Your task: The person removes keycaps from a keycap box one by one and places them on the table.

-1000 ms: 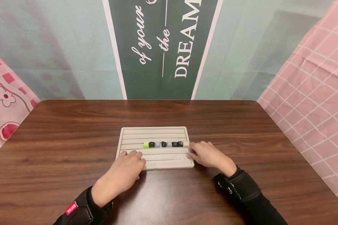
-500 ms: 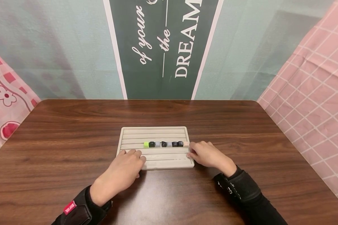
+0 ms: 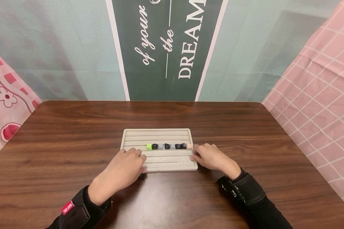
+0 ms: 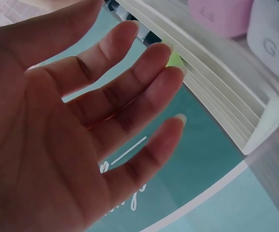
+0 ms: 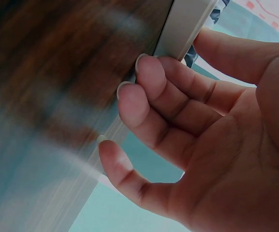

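A cream ridged tray point(image 3: 166, 167) lies on the table. Across one of its grooves runs a row of keycaps: lime green point(image 3: 149, 147), black, pale grey and, at the right end, pale peach point(image 3: 189, 146). My left hand point(image 3: 123, 168) hovers over the tray's front left corner, its fingers loosely bent and holding nothing. Beside the tray, the left wrist view shows a pink keycap point(image 4: 221, 17) and a white keycap point(image 4: 274, 41) marked G. At the tray's right edge point(image 5: 185, 29), my right hand point(image 3: 212, 157) grips the rim between thumb and fingers.
The brown wooden table point(image 3: 232, 127) extends around the tray on all sides. A small dark piece point(image 3: 142, 176) shows under my left hand, just off the tray's front edge. Behind the table hangs a green printed cloth point(image 3: 163, 89); pink cloths flank it.
My left hand has shifted slightly left and away from me, uncovering a small dark piece below it. The right hand, the tray and the keycap row have stayed in place.
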The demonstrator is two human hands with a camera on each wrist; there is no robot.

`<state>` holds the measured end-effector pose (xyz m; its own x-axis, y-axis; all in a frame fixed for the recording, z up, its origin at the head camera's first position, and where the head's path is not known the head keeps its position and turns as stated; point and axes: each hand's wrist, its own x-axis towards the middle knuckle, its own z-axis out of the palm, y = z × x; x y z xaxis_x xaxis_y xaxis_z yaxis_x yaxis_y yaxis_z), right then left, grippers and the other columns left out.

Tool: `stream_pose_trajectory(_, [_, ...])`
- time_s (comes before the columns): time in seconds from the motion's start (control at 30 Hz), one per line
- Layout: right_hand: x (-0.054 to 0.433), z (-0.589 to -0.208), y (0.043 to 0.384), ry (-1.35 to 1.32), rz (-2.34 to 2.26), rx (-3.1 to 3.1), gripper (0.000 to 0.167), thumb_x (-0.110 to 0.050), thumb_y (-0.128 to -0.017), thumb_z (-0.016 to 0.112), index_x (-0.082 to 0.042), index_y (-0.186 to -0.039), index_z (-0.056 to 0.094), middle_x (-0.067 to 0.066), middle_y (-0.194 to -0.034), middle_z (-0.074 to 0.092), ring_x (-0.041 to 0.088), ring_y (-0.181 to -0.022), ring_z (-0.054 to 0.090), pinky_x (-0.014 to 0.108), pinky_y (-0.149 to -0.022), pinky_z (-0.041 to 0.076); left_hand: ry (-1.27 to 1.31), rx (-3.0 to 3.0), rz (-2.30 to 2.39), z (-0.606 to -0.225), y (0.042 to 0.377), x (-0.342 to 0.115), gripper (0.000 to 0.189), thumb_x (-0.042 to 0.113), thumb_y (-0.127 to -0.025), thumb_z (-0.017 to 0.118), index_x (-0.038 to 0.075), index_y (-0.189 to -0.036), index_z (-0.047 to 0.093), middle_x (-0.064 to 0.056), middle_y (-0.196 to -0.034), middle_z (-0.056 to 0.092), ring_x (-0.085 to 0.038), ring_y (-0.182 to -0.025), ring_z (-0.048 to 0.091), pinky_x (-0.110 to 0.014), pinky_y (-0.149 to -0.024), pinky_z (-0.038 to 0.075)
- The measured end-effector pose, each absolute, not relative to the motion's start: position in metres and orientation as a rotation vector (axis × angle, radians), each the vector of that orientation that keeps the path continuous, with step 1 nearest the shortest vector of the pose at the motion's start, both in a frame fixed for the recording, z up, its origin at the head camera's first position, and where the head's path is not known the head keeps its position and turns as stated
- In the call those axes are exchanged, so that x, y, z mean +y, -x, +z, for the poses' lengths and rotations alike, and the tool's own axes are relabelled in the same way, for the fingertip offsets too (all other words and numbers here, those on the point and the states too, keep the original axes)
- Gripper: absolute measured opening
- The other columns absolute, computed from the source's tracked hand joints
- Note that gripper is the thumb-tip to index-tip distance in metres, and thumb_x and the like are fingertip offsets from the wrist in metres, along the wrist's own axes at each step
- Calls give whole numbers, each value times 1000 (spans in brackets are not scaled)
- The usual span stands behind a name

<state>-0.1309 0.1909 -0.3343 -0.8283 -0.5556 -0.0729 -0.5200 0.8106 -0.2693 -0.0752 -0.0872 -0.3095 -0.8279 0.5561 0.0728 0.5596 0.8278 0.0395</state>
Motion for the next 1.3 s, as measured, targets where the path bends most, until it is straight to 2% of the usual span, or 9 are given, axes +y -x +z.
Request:
stream_pose_trajectory(0.53, [190, -334, 131, 842, -370, 2834, 23, -21, -87, 63, -14, -71, 47, -7, -56, 38, 7, -49, 37, 27, -52, 30, 866, -2967, -57, -306, 91, -88, 26, 26, -80, 70, 3, -91, 63, -4, -78, 56, -21, -75, 54, -37, -61, 41])
stream_pose_trajectory(0.8, [191, -335, 131, 891, -356, 2871, 25, -20, -86, 64, -14, -69, 46, -7, -56, 37, 6, -50, 36, 26, -50, 31, 837, -2922, -67, -308, 101, -84, 24, 24, -78, 72, 5, -85, 60, -3, -74, 55, -22, -73, 54, -36, -59, 40])
stream_pose_trajectory(1.3, [191, -334, 131, 865, -362, 2849, 25, -21, -87, 63, -14, -70, 46, -7, -56, 37, 6, -49, 36, 26, -51, 31, 702, -2951, -161, -308, 119, -72, 20, 17, -78, 72, 5, -91, 62, -8, -81, 59, -26, -78, 57, -41, -62, 44])
